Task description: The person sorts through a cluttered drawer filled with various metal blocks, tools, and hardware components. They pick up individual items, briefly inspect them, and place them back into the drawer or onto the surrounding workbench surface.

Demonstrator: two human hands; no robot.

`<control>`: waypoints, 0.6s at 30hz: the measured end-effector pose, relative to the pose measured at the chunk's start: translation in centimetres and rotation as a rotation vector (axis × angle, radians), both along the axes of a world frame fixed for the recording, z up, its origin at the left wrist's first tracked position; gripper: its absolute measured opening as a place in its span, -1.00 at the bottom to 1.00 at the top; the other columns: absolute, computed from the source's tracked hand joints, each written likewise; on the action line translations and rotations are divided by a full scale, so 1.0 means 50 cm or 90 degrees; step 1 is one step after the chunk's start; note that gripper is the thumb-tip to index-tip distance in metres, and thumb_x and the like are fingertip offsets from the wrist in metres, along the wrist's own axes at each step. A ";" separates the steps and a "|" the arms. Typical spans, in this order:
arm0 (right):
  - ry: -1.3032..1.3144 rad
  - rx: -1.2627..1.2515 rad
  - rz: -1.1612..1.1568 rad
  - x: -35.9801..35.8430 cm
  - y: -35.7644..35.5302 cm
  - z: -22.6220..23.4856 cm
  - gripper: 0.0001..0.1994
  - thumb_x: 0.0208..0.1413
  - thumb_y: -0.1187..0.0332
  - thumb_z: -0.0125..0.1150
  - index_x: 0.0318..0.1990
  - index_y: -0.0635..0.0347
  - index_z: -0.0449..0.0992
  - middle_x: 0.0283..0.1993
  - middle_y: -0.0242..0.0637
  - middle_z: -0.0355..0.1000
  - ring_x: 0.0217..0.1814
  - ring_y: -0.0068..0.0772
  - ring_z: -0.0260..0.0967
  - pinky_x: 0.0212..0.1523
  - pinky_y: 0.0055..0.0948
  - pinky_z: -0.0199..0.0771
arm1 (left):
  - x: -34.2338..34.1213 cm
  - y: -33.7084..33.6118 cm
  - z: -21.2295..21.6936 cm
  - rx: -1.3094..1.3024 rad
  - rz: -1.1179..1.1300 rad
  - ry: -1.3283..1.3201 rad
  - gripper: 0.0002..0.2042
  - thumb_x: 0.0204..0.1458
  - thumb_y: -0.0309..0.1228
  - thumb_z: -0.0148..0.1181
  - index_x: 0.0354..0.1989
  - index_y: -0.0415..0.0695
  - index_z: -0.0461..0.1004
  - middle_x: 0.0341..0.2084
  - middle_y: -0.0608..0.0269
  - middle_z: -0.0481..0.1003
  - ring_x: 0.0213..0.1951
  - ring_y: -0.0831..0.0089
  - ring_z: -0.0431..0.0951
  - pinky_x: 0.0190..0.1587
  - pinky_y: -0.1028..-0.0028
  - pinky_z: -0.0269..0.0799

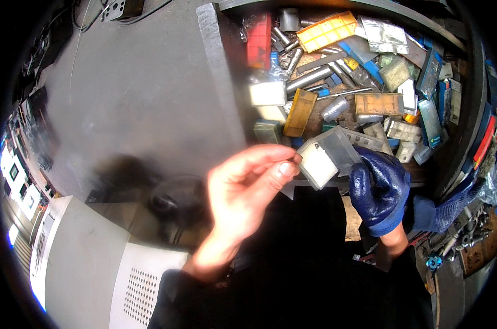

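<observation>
A small hinged plastic case (340,149), grey and see-through with a white panel (318,165) on its near half, is tilted in front of me and stands open. My right hand (381,191), in a dark blue coated glove, grips it by its right side. My left hand (235,192) is bare, with thumb and forefinger pinched together at the left edge of the case. A tiny dark bit shows at those fingertips; it is too small to name.
Beyond my hands lies a drawer (218,66) crowded with metal rods (310,80), a yellow case (328,32), an amber case (300,112) and a red case (259,41). Another blue glove (451,208) rests at right beside metal parts (467,236). A perforated pale housing (139,285) stands lower left.
</observation>
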State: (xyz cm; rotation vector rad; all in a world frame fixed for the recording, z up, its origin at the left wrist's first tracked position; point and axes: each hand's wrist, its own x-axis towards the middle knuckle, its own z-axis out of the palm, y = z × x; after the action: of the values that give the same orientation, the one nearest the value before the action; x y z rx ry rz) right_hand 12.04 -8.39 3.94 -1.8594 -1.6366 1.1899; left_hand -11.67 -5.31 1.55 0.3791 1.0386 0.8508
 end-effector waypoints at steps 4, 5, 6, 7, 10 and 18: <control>0.002 0.005 -0.005 -0.001 -0.003 -0.002 -0.70 0.18 0.36 0.31 0.03 0.31 0.63 -0.19 -0.01 0.65 -0.15 -0.13 0.64 -0.05 -0.23 0.61 | -0.001 -0.003 -0.002 0.001 0.001 -0.007 -0.76 0.13 -0.68 0.30 -0.01 -0.34 0.59 -0.17 0.02 0.66 -0.14 0.42 0.67 0.00 0.47 0.61; 0.006 0.001 -0.006 -0.001 -0.003 -0.002 -0.69 0.18 0.36 0.31 0.03 0.31 0.63 -0.18 -0.01 0.65 -0.14 -0.13 0.64 -0.04 -0.22 0.61 | -0.001 -0.003 -0.002 0.004 0.001 -0.006 -0.76 0.13 -0.68 0.30 -0.01 -0.34 0.59 -0.17 0.02 0.66 -0.14 0.42 0.67 0.00 0.47 0.61; 0.003 0.002 -0.003 -0.001 -0.004 -0.002 -0.69 0.18 0.36 0.31 0.03 0.31 0.63 -0.17 -0.01 0.64 -0.14 -0.12 0.64 -0.03 -0.22 0.61 | -0.001 -0.003 -0.001 0.004 0.002 -0.005 -0.76 0.13 -0.68 0.30 -0.01 -0.33 0.59 -0.17 0.02 0.66 -0.15 0.42 0.67 0.00 0.47 0.61; 0.001 0.003 0.001 0.000 -0.005 -0.002 -0.69 0.18 0.36 0.31 0.04 0.31 0.63 -0.17 -0.01 0.64 -0.13 -0.12 0.64 -0.03 -0.22 0.61 | -0.001 -0.003 0.000 0.003 0.003 -0.005 -0.76 0.14 -0.68 0.29 -0.01 -0.33 0.59 -0.18 0.02 0.66 -0.15 0.42 0.67 0.00 0.47 0.61; -0.003 0.003 0.008 0.000 -0.007 -0.002 -0.68 0.19 0.36 0.31 0.05 0.31 0.62 -0.15 0.00 0.64 -0.13 -0.12 0.64 -0.02 -0.22 0.60 | -0.003 -0.003 -0.004 0.023 0.004 -0.014 -0.77 0.14 -0.69 0.28 -0.02 -0.33 0.58 -0.18 0.02 0.65 -0.14 0.42 0.67 0.00 0.46 0.61; -0.011 0.011 0.013 -0.003 -0.007 -0.003 -0.69 0.16 0.38 0.32 0.04 0.32 0.62 -0.15 0.02 0.64 -0.12 -0.10 0.64 -0.01 -0.21 0.60 | 0.007 0.002 0.006 0.050 0.022 0.011 -0.92 0.19 -0.68 0.20 -0.20 -0.26 0.50 -0.19 -0.09 0.62 -0.24 0.39 0.67 -0.15 0.47 0.65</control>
State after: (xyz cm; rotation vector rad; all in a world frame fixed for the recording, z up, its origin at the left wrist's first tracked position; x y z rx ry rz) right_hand 11.88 -8.74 3.81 -1.8506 -1.6747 1.1671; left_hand -11.34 -5.22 1.87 0.4361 1.0322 0.9232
